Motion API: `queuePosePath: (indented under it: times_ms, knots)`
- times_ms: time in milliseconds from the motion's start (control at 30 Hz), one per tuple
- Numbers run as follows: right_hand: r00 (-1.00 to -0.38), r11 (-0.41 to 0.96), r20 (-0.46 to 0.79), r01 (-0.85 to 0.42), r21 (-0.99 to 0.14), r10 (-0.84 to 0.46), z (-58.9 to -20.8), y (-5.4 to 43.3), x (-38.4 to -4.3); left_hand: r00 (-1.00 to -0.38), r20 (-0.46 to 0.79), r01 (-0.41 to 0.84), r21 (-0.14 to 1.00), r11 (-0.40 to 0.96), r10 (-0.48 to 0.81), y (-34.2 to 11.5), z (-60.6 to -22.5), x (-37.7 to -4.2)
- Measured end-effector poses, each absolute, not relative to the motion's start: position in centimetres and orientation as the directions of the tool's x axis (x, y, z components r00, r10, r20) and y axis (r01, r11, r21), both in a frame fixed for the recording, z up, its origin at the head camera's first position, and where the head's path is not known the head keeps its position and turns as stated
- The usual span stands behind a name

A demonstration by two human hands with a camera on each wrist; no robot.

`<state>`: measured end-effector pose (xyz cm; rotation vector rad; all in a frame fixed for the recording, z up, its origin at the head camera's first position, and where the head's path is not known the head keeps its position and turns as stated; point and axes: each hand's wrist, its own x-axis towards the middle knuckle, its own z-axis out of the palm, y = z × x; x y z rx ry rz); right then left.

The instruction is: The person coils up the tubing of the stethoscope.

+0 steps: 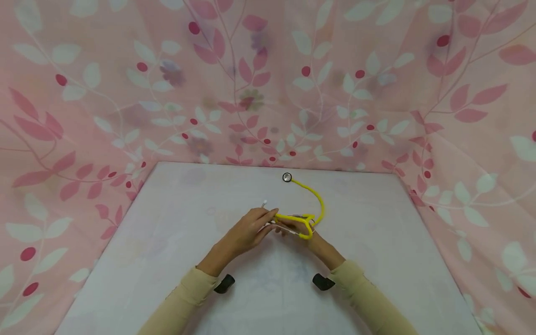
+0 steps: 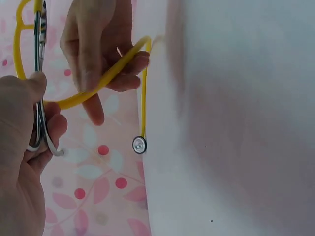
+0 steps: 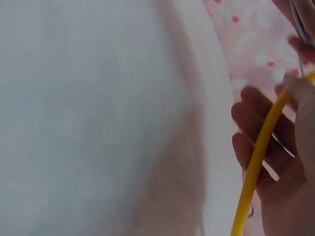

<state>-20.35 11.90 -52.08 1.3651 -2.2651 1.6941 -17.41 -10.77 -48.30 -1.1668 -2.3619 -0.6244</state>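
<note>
A stethoscope with yellow tubing is held above the white table. My left hand pinches its metal ear tubes between thumb and fingers, and the white ear tips stick out past the fingers. My right hand has the yellow tube running across its palm, with the thumb laid on it and the fingers loosely bent behind. The tube's yellow fork hangs over the right hand in the head view. The round chest piece lies near the table's back edge.
The white table is backed by a pink leaf-patterned cloth, which also rises at both sides. A dark wrist-worn device shows by the left sleeve, and another dark device by the right.
</note>
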Motion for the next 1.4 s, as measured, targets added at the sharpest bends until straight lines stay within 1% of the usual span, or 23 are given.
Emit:
queuePosePath:
  times_ms: [67, 133, 200, 233, 267, 433, 567, 700, 800, 967, 1100, 1233, 1400]
  knots:
    - [-0.64, 0.195, 0.449, -0.684, -0.703, -0.623, -52.6, 11.4, -19.6, -0.584, 0.566, 0.786, 0.215, 0.58, 0.582, -10.8, -48.4, -17.6]
    - [-0.665, 0.378, 0.426, -0.721, -0.581, -0.614, -53.0, 11.0, -18.7, -0.612, 0.57, 0.761, 0.233, 0.606, 0.548, -11.0, -48.7, -17.9]
    - [-0.702, 0.495, 0.371, -0.701, -0.514, -0.609, -53.1, 10.9, -17.8, -0.633, 0.567, 0.742, 0.248, 0.623, 0.527, -11.2, -49.0, -18.1]
    - [-0.714, 0.538, 0.345, -0.692, -0.481, -0.609, -53.1, 10.9, -17.4, -0.64, 0.563, 0.736, 0.254, 0.628, 0.523, -11.2, -49.1, -18.2]
    - [-0.728, 0.562, 0.319, -0.677, -0.474, -0.607, -53.1, 10.9, -17.0, -0.646, 0.559, 0.732, 0.259, 0.63, 0.52, -11.3, -49.3, -18.3]
    - [-0.725, 0.631, 0.283, -0.688, -0.36, -0.628, -52.2, 11.1, -15.7, -0.671, 0.532, 0.716, 0.285, 0.637, 0.516, -11.6, -50.0, -18.6]
    - [-0.718, 0.67, 0.294, -0.695, -0.261, -0.63, -51.2, 11.3, -15.3, -0.682, 0.519, 0.71, 0.302, 0.636, 0.515, -11.7, -50.2, -18.7]
    - [-0.713, 0.69, 0.304, -0.696, -0.2, -0.631, -50.4, 11.2, -15.0, -0.682, 0.519, 0.711, 0.305, 0.634, 0.516, -11.5, -50.1, -18.7]
    - [-0.705, 0.682, 0.282, -0.706, -0.189, -0.651, -49.7, 11.0, -14.6, -0.69, 0.521, 0.698, 0.295, 0.652, 0.502, -11.3, -50.1, -18.7]
    - [-0.68, 0.657, 0.259, -0.732, -0.182, -0.686, -47.8, 10.5, -13.9, -0.724, 0.518, 0.647, 0.28, 0.709, 0.456, -11.3, -50.2, -18.9]
    - [-0.682, 0.665, 0.264, -0.728, -0.167, -0.682, -46.2, 10.4, -13.6, -0.744, 0.489, 0.623, 0.265, 0.736, 0.454, -11.4, -50.2, -19.0]
    - [-0.67, 0.672, 0.304, -0.731, -0.117, -0.677, -44.8, 10.5, -13.9, -0.739, 0.479, 0.627, 0.232, 0.744, 0.474, -11.3, -50.3, -18.9]
    - [-0.618, 0.676, 0.407, -0.737, -0.002, -0.673, -43.4, 10.8, -15.1, -0.701, 0.493, 0.654, 0.154, 0.741, 0.516, -11.0, -50.4, -18.4]
